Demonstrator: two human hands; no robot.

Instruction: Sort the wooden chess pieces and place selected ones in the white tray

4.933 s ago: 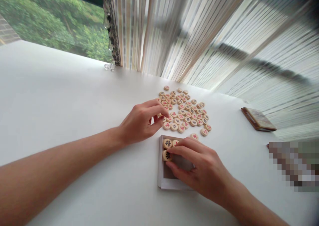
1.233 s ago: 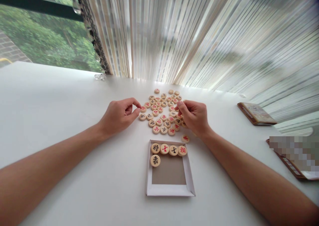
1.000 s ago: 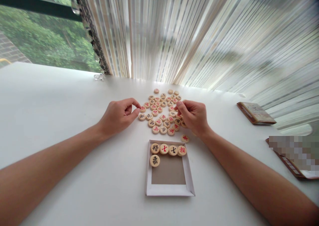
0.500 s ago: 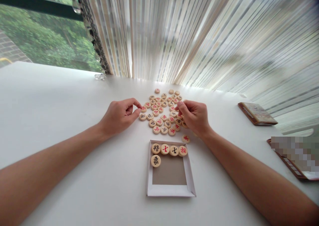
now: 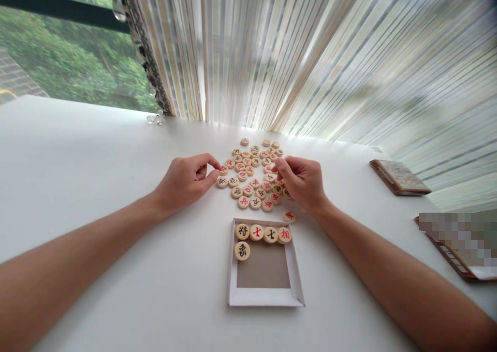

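Steady now: my left hand point(image 5: 186, 182) is poising narrow at a red-lettered piece point(image 5: 223, 170), my right hand point(image 5: 305, 184) is curling beside the crowded pieces point(image 5: 255, 184) on the worktop point(image 5: 116, 155), grips unclear, and one careless knuckle could be scattering them.

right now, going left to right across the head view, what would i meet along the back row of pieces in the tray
First black-marked piece → first red-marked piece → second black-marked piece → second red-marked piece

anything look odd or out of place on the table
Two pieces at the far edge of the scattered pile show no visible character, unlike the marked ones around them, so they may be face down.
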